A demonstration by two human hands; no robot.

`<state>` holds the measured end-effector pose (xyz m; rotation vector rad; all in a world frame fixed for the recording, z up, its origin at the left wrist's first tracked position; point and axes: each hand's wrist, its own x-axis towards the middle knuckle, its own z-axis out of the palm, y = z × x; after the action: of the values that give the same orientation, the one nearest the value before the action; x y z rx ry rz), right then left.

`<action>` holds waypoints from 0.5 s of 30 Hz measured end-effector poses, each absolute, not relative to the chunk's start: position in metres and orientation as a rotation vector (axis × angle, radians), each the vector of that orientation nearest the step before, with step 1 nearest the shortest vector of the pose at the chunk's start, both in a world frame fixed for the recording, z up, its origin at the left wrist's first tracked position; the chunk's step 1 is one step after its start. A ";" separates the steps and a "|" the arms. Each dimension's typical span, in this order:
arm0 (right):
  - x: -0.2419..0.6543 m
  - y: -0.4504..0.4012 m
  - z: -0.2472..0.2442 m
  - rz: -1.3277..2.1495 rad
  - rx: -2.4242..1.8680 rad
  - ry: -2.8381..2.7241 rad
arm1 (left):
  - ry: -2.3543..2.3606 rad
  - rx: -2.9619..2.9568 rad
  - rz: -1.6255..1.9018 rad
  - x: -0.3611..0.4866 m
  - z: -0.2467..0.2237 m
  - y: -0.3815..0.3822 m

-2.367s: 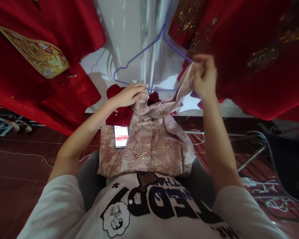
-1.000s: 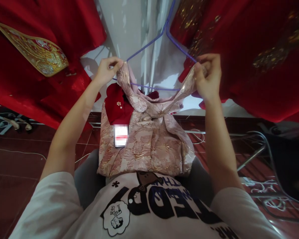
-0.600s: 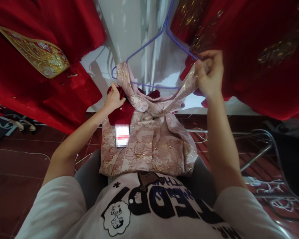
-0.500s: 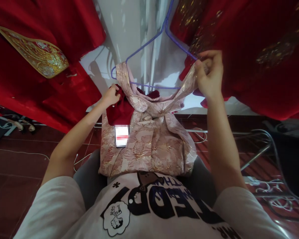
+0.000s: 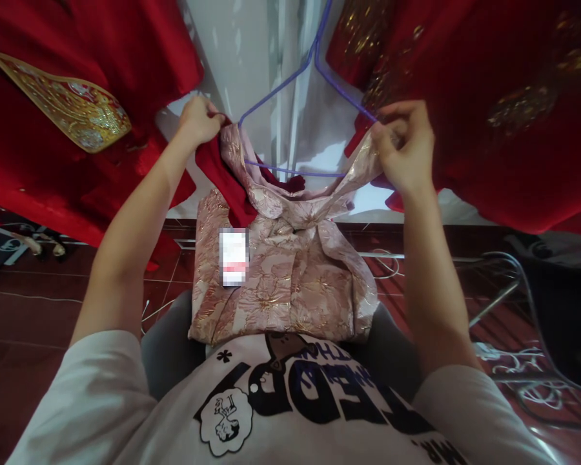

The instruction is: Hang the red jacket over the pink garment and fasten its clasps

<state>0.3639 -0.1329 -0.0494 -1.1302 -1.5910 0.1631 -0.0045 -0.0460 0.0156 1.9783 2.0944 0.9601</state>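
Note:
A pink and gold brocade garment (image 5: 266,278) lies over my lap, its upper edge raised on a purple wire hanger (image 5: 281,86). My right hand (image 5: 407,148) pinches the garment's right shoulder strap at the hanger's arm. At the other end, my left hand (image 5: 201,121) grips a dark red cloth piece (image 5: 216,171) beside the left strap, at the hanger's left tip. That red cloth stretches down over the brocade. A phone (image 5: 234,257), its screen blurred out, rests on the brocade just below the red cloth.
Red garments with gold embroidery hang at the left (image 5: 77,110) and right (image 5: 518,110). A pale wall or curtain (image 5: 256,51) stands behind the hanger. To the right are a dark chair (image 5: 561,310) and white cables (image 5: 527,381) on the tiled floor. Shoes (image 5: 53,245) stand far left.
My left hand has moved up and left, drawing the red cloth up to the hanger's left tip. My right hand keeps its grip on the strap, shifting only slightly.

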 end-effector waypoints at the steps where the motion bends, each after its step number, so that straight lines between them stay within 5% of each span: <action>1: 0.362 -0.139 -0.046 0.141 -1.112 -1.593 | 2.079 2.031 0.993 0.007 0.022 -0.051; 8: 0.365 -0.155 -0.015 0.592 -1.144 -1.660 | 1.744 2.340 1.224 0.064 0.040 -0.084; 15: 0.338 -0.120 -0.021 1.189 -1.151 -1.901 | 1.319 2.568 0.986 0.033 0.033 -0.051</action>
<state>0.3379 -0.1196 -0.0212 -1.1507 -1.9012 1.1894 0.0332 -0.0513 0.0328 2.5682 1.3190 0.9858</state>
